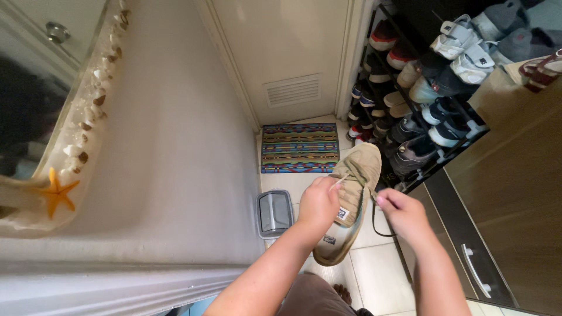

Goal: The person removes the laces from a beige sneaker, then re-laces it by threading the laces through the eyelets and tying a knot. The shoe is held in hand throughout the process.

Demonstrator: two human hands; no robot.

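My left hand [318, 203] is clenched on the tan shoe [351, 202], gripping it at the tongue and pinching a pale lace end [338, 182] between thumb and finger, while my right hand [404, 215] pinches the dark lace [374, 217] that hangs in a loop off the shoe's right side. I hold the shoe in the air above the tiled floor [374, 272], toe pointing away from me toward the door [287, 52], its opening toward me, so that the insole shows. Below it on the floor, against the foot of the door, lies a striped mat [298, 148]. Just left of the shoe, near the floor's left edge, stands a small grey bin [274, 213]. To the right a dark rack [421, 99] leans full of shoes, close beside my right hand but not touching it. Further right is a brown cabinet [515, 193] with a metal handle [475, 270]. On my left runs a pale ledge [170, 146], and along its far edge a shell-trimmed mirror [88, 111] with an orange starfish [57, 193].
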